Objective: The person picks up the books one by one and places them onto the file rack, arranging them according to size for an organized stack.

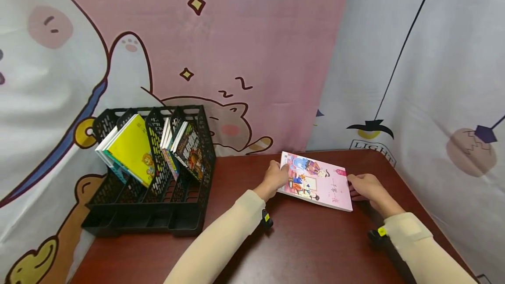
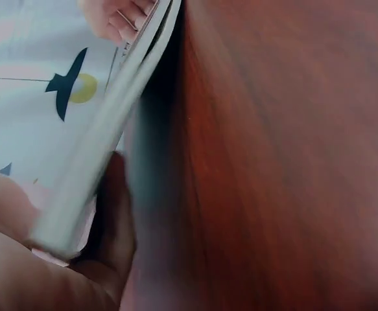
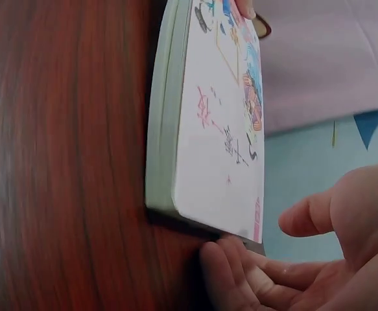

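Note:
A pink picture book (image 1: 315, 181) with cartoon figures on its cover is held slightly above the brown table. My left hand (image 1: 275, 176) grips its left end, thumb on the cover and fingers underneath, as the left wrist view shows around the pale page edges (image 2: 104, 139). At the book's right end is my right hand (image 1: 367, 189). In the right wrist view its fingertips (image 3: 224, 259) are at the book's short edge, while the thumb (image 3: 308, 214) stands apart from the cover. Whether the fingertips bear any weight cannot be told.
A black slotted file rack (image 1: 150, 205) stands on the table's left, with a yellow book (image 1: 132, 148), a dark-covered book (image 1: 191, 148) and other thin books leaning in its compartments. Brown tabletop (image 1: 300, 249) lies before the hands. A printed cloth (image 1: 256, 47) hangs behind.

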A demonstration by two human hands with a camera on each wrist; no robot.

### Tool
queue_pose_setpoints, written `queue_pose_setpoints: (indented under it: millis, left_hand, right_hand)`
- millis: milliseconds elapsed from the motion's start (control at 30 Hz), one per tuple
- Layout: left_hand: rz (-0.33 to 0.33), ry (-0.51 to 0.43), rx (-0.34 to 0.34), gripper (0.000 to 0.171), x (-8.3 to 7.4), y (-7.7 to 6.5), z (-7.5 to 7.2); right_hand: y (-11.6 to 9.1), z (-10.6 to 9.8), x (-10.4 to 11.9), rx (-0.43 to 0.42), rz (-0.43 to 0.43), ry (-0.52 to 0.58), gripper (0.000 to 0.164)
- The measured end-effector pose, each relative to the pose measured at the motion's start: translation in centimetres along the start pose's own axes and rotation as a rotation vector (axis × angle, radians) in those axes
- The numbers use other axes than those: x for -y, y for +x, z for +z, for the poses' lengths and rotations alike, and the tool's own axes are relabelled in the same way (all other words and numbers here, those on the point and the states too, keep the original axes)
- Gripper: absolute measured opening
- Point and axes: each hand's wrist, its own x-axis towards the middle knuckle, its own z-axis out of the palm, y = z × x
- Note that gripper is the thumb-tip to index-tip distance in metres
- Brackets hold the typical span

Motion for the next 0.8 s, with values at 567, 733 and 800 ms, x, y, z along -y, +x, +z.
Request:
queue_pose_setpoints:
  millis: [567, 733, 800]
  left_hand:
    - [0.040, -0.278, -0.125, 0.030, 3.5, -5.5, -10.0]
    - [0.031, -0.295, -0.117, 0.037, 4.0, -7.6, -11.8]
    - [0.021, -0.275, -0.116, 0.038, 4.4, -8.2, -12.3]
  right_hand:
    - [-2.7, 6.9, 5.9, 0.232, -0.227, 0.030, 0.068]
    - [-3.7, 9.9, 7.5, 0.248, -0.230, 0.247, 0.063]
    - [-4.1, 11.3, 7.9, 0.238, -0.212, 0.348, 0.062]
